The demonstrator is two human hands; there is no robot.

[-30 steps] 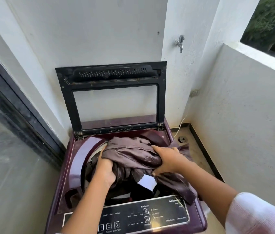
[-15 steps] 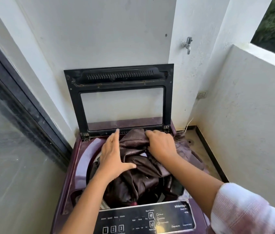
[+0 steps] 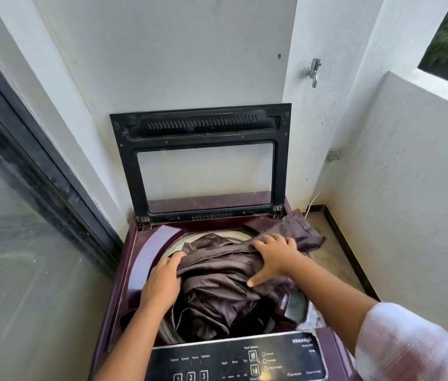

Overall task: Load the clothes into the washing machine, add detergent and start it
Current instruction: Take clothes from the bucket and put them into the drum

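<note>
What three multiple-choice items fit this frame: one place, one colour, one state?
1. Where does the loose end of the brown cloth lie?
A. on the right rear corner of the washer
B. on the floor
C. on the control panel

2. What colour is the washer body?
A. white
B. maroon
C. grey

3. How is the lid?
A. shut
B. raised upright at the wall
C. taken off

Answers:
1 A: the end drapes over that corner, past the right hand.
2 B: the maroon top shows beside the left hand.
3 B: the lid stands up on its rear hinges.
</note>
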